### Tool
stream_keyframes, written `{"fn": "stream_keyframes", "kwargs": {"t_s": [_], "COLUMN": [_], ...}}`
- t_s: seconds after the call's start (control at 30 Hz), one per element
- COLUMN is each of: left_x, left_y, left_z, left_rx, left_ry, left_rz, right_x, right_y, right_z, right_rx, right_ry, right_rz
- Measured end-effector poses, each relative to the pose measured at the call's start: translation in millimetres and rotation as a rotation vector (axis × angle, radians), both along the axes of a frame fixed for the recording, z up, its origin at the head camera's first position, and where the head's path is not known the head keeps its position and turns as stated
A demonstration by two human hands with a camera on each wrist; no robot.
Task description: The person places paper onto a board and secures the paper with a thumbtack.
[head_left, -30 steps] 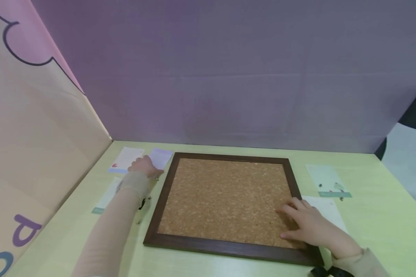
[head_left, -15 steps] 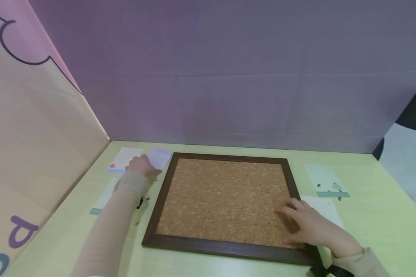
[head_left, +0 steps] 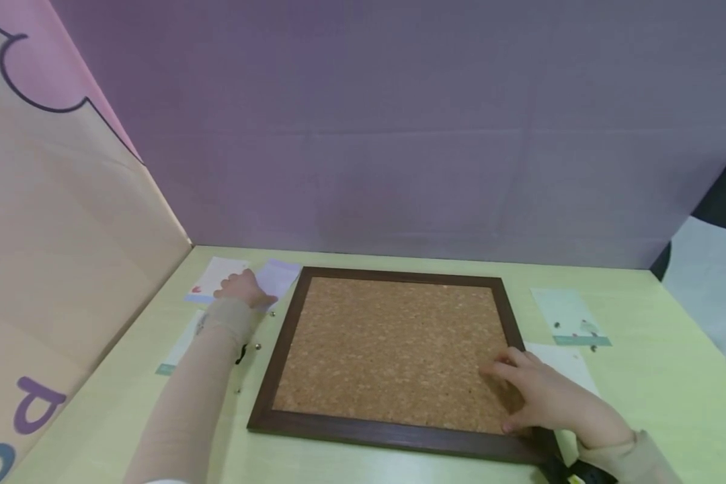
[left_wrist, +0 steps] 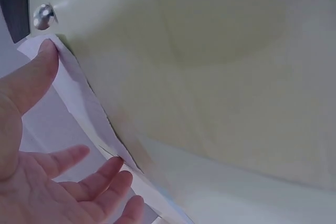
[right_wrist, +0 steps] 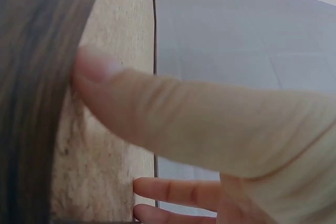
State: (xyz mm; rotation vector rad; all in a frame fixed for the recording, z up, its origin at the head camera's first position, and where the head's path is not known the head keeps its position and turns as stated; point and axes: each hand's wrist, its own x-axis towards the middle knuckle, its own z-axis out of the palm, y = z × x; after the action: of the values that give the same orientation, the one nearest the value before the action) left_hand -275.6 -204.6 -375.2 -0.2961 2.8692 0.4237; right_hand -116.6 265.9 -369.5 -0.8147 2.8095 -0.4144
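While the table [head_left: 659, 376] (pale) bears a corkboard [head_left: 387, 349], a purple backdrop [head_left: 399, 134] rises.

Cork board [head_left: 387, 349], dark-framed, on a pale table [head_left: 659, 390]. Right hand [head_left: 544, 396]: over the board's right edge, towards the near corner. Left hand [head_left: 242, 289]: far left, at a lilac paper [head_left: 278, 274]; contact hard to judge. Printed sheets [head_left: 559, 306]: left and right. Purple backdrop [head_left: 399, 134]: far side.

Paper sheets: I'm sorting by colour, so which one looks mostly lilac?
The lilac sheet between the left hand and the corkboard; the other sheets look mainly white or pale green.
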Motion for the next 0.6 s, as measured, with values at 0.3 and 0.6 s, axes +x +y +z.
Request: {"fn": "stream_keyframes", "kwargs": {"t_s": [0.3,0.6], "left_x": [-1.0,-4.2], "left_y": [-0.4,-1.0], "left_z": [2.1,-3.4], "left_rx": [0.035,0.046], "left_ry": [0.001,-0.007], "left_rz": [-0.029,-0.013], "right_x": [-0.7,1.2], "right_y": [-0.5,-0.1], "right_z": [0.5,-0.2], "right_rx": [0.007,-0.002], "right_ry": [-0.021,-0.011], "right_rz": [-0.014,-0.013]}}
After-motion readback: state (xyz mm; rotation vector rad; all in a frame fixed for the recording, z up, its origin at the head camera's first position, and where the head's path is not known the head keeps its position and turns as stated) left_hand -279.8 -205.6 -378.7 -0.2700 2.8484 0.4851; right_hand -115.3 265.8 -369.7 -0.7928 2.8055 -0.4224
